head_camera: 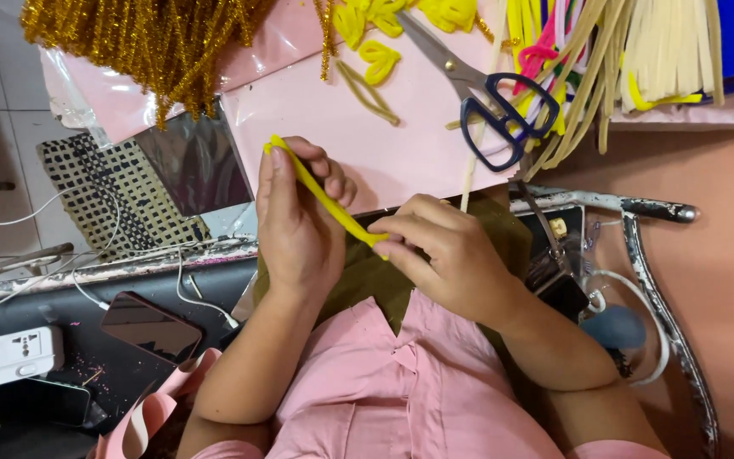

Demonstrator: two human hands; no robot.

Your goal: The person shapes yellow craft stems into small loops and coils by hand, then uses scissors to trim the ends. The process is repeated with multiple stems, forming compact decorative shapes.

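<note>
Yellow pipe cleaner [326, 197] is being held between both hands, running on a slant from the left hand [295, 217] down to the right hand [443, 251]. The left fingers are closing around its upper end, with the tip curling over just above the thumb. The right thumb and forefinger are pinching its lower end. Below the grip, an olive cloth [375, 276] is lying across the person's lap, over a pink shirt [384, 382]. Above the grip, a pink sheet [401, 144] is lying flat, with scissors [486, 98] resting on it up and to the right of the right hand. Gold tinsel stems [155, 38] are piled up and to the left of the left hand. Down and left of that hand, a dark phone [150, 327] is lying beside a white socket strip [10, 357].
</note>
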